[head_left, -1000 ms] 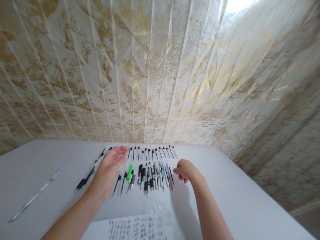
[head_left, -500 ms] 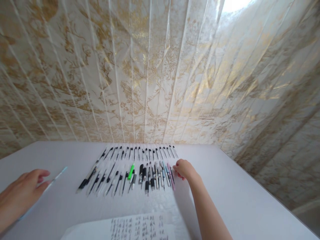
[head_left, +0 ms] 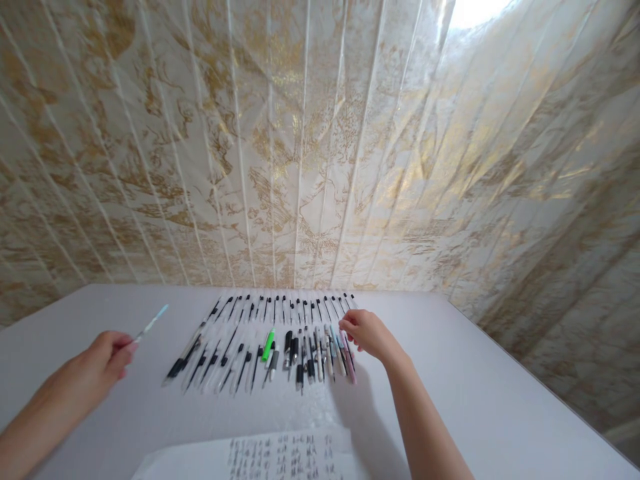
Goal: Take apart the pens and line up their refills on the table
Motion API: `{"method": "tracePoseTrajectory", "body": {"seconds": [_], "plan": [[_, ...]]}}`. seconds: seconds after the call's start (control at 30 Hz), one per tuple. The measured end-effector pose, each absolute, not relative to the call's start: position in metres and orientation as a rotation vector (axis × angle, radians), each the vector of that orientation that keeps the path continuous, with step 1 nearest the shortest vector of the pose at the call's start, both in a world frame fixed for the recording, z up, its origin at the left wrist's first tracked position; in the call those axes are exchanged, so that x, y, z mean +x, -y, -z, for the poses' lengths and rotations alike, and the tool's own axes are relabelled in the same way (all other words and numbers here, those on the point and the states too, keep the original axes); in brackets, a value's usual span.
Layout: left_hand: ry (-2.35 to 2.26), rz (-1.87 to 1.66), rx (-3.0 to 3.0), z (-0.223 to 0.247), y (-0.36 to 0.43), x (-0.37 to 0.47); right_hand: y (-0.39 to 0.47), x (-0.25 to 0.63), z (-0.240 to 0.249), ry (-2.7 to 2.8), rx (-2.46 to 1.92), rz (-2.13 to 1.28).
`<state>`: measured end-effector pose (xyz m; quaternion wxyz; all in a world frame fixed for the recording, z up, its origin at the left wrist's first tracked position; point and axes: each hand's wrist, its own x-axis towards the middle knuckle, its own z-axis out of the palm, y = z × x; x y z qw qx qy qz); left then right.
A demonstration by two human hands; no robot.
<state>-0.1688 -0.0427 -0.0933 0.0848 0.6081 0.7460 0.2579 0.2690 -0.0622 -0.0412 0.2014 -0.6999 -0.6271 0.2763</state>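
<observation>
Between the thumb and fingers of my left hand [head_left: 113,357] is a slim pale-blue and white pen [head_left: 153,323], raised above the table and pointing up to the right. My right hand [head_left: 367,333] hovers at the right end of the nearer row of pens, its fingers curled together over the tops of the light-blue and pink pens. Whatever its fingertips pinch, if anything, is hidden. Just under it lies a pink pen [head_left: 350,363]. A bright green pen [head_left: 269,345] stands out mid-row, beside a grey and white one [head_left: 274,365].
A farther row of clear pens with black caps [head_left: 277,309] runs along the table's back. Black-capped pens [head_left: 224,363] fill the nearer row's left side. Handwritten paper [head_left: 200,460] lies at the front edge. Gold-patterned sheeting [head_left: 300,167] rises behind the white table [head_left: 480,393].
My left hand has closed on the pale-blue pen and lifted it from the table, moving right. My right hand has shifted slightly over the pink pen's top. The view has turned slightly left.
</observation>
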Motion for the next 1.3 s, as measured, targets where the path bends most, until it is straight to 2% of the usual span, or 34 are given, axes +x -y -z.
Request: {"method": "tracePoseTrajectory", "body": {"seconds": [0.1, 0.13, 0.23, 0.43, 0.9, 1.3], "plan": [[-1.801, -0.887, 2.000, 0.062, 0.068, -0.093, 0.074, 0.228, 0.030, 1.735, -1.581, -0.997], [-1.653, -0.890, 2.098, 0.053, 0.077, -0.066, 0.078, 0.215, 0.027, 1.599, -1.235, -1.243], [-1.368, -0.838, 2.308, 0.039, 0.095, -0.005, 0.088, 0.189, 0.022, 1.476, -1.023, -1.315], [-1.325, -1.053, 2.469, 0.045, 0.089, 0.022, 0.088, 0.210, 0.012, 1.271, -1.027, -1.163], [-1.515, -0.786, 2.205, 0.040, 0.096, 0.013, 0.093, 0.225, 0.001, 1.360, -1.075, -1.093], [-1.604, -1.046, 2.324, 0.042, 0.098, 0.012, 0.089, 0.221, 0.008, 1.334, -1.092, -1.168]]}}
